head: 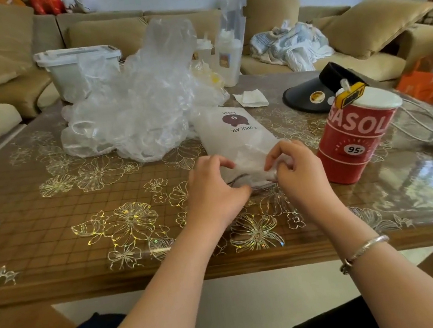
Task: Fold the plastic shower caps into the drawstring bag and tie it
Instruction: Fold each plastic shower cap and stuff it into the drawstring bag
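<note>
Nearest the camera, both hands work at the mouth of the drawstring bag, which lies flat on the flower-patterned table with its printed bear and lettering facing up and its closed end pointing away. The left hand has its fingers curled round the bag's near left edge, thumb and forefinger pinching the thin plastic there. The right hand pinches the near right edge in the same way, fingers bent inward over the opening. A dark drawstring shows between the two hands; whether either hand has hold of the cord itself is hard to say, as the fingers cover it. The step in hand looks like opening the mouth ready for filling. To do it well, keep the two layers parted rather than pinched together, and leave the cord slack so that it does not gather early. Just right of the bag stands a red gasoline-style tin, close enough to be knocked. Beyond the bag, touching its far end, sits the heap of clear plastic shower caps, loose and unfolded. Farther back are a white lidded tub and a sofa.
</note>
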The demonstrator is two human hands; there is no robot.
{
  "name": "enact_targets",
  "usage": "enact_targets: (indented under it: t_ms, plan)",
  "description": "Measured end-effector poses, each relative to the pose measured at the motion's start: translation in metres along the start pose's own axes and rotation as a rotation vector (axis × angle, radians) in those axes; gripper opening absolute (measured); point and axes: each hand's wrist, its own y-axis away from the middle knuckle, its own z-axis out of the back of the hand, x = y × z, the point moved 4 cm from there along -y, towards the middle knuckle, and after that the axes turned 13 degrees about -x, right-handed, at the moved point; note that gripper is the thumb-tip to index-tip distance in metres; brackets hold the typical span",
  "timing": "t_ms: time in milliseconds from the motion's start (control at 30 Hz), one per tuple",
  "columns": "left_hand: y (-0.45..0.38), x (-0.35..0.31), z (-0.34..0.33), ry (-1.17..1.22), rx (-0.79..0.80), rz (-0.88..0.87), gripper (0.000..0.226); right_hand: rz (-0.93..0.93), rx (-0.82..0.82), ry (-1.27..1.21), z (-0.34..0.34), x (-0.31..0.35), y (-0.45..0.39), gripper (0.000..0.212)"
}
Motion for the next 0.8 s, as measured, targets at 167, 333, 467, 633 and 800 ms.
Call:
enact_targets:
  t_ms: [167, 333, 467, 633, 800]
  plan:
    - [-0.001, 0.003, 0.006, 0.08, -0.164, -0.026, 0.013, 0.053, 0.05, -0.023, 0.001, 0.004, 0.004, 0.032]
    - [-0.005, 0.009, 0.014, 0.296, -0.257, 0.108, 0.007, 0.243, 0.172, 0.046, -0.012, 0.012, 0.012, 0.032]
    - [-0.004, 0.005, 0.017, 0.305, -0.291, 0.021, 0.01, 0.379, 0.213, 0.164, -0.025, 0.013, 0.014, 0.028]
    - [-0.006, 0.008, 0.018, 0.254, -0.283, -0.019, 0.012, 0.422, 0.204, 0.265, -0.045, 0.013, 0.01, 0.042]
    - [-0.014, 0.013, 0.021, 0.286, -0.248, -0.036, 0.011, 0.483, 0.197, 0.269, -0.064, 0.017, 0.003, 0.024]
